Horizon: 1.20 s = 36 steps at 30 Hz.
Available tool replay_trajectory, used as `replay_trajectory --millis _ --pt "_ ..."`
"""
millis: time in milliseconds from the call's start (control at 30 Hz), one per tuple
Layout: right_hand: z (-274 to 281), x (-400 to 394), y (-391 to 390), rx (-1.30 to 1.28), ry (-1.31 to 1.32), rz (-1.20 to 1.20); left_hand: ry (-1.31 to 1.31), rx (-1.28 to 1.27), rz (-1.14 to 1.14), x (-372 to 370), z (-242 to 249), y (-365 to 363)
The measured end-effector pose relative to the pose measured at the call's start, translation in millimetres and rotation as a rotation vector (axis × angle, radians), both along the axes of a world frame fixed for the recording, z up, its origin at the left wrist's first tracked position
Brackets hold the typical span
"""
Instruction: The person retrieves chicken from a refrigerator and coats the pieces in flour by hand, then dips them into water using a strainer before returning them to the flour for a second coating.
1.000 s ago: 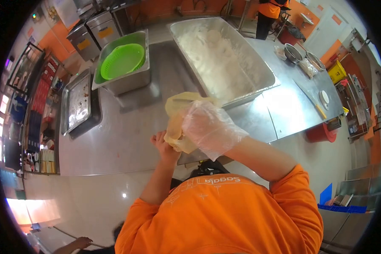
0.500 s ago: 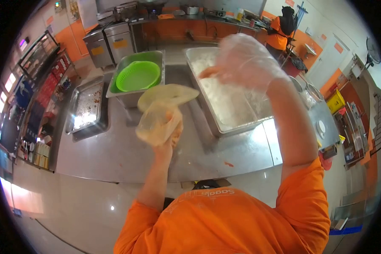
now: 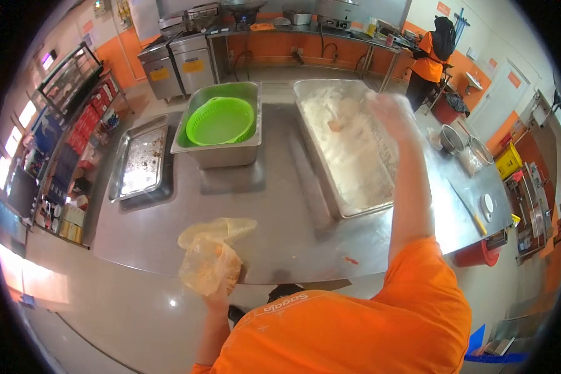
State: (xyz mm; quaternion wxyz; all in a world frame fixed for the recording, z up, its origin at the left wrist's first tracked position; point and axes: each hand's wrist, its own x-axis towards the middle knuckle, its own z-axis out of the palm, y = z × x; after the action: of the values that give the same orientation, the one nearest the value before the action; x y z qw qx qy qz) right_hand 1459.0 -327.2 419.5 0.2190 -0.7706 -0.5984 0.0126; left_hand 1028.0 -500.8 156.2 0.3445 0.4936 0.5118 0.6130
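My left hand (image 3: 217, 288) is low at the near edge of the steel table (image 3: 274, 212), closed on a crumpled yellowish plastic bag (image 3: 207, 258) whose flap lies open on the tabletop. My right hand (image 3: 389, 112), in a clear plastic glove, reaches far out over the right rim of the deep flour pan (image 3: 349, 140). It is blurred, so its fingers are hard to read. A small orange piece (image 3: 336, 125) lies on the flour just left of it.
A green colander (image 3: 221, 119) sits in a steel pan at the back left, beside a flat tray with crumbs (image 3: 140, 159). A knife (image 3: 465, 206), metal bowls (image 3: 459, 141) and a small scale (image 3: 488, 202) lie at the right. Another person in orange (image 3: 431, 55) stands behind.
My left hand has dropped with the bag from above the table to its near edge. My right hand has moved further out and lower over the flour pan.
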Motion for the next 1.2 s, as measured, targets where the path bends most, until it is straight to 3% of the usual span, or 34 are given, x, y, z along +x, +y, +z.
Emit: replay_trajectory --millis 67,100,167,233,267,300,333,367,467,600,667,733,800,833,900,967,1033,1067,1100,1167,1200 --pt "-74 8 -30 0.632 0.287 0.149 -0.048 -0.053 0.041 -13 -3 -2" --pt "-95 -10 -55 0.687 0.639 0.175 -0.068 -0.100 0.053 -17 4 -6" --pt "-116 -58 -96 0.505 1.158 0.279 -0.009 -0.133 0.063 -35 2 -12" --pt "-78 -136 -114 0.084 0.920 0.388 0.159 -0.117 0.069 -66 -22 -18" --pt "-55 -183 -117 -0.098 0.526 0.430 -0.164 -0.125 0.060 -80 -35 -19" --pt "-63 -213 -110 -0.174 0.592 0.483 -0.482 -0.115 0.073 -98 -37 -16" --pt "-74 -246 -100 -0.253 0.658 0.553 -0.584 -0.066 0.156 -102 -24 -13" --pt "-84 -280 -95 -0.329 0.719 0.631 -0.589 0.009 0.121 -115 -4 -12" --pt "-98 -377 -90 -0.213 0.638 0.906 -0.714 0.198 0.009 -169 53 -20" --pt "-95 -494 -104 0.031 0.689 1.276 -0.793 0.073 0.067 -249 105 -63" --pt "-108 -551 -117 -0.028 0.739 1.365 -0.652 0.077 0.173 -289 102 -89" --pt "-96 -607 -153 -0.270 0.926 1.344 -0.361 0.152 0.217 -319 117 -123" --pt "-102 -646 -184 -0.486 0.961 1.364 -0.244 0.224 0.333 -343 106 -153" --pt "-130 -664 -183 -0.474 0.837 1.476 -0.358 0.214 0.378 -348 110 -173" --pt "-138 -711 -205 -0.593 0.994 1.600 -0.588 0.222 0.431 -353 126 -204" --pt "-120 -752 -252 -0.961 1.530 1.528 -0.505 0.196 0.667 -365 106 -234" --pt "-123 -787 -236 -1.012 1.473 1.727 -0.409 0.080 0.881 -365 118 -228" --pt "-140 -818 -270 -1.014 1.423 1.830 -0.377 0.009 0.956 -376 114 -269" --pt "-148 -840 -272 -0.668 1.168 2.136 -0.350 -0.082 1.022 -376 118 -279" --pt "-167 -887 -284 0.158 0.631 2.552 -0.537 0.345 0.949 -380 117 -300" --pt "-173 -903 -294 0.033 0.757 2.572 -0.591 0.572 0.895 -381 117 -305"
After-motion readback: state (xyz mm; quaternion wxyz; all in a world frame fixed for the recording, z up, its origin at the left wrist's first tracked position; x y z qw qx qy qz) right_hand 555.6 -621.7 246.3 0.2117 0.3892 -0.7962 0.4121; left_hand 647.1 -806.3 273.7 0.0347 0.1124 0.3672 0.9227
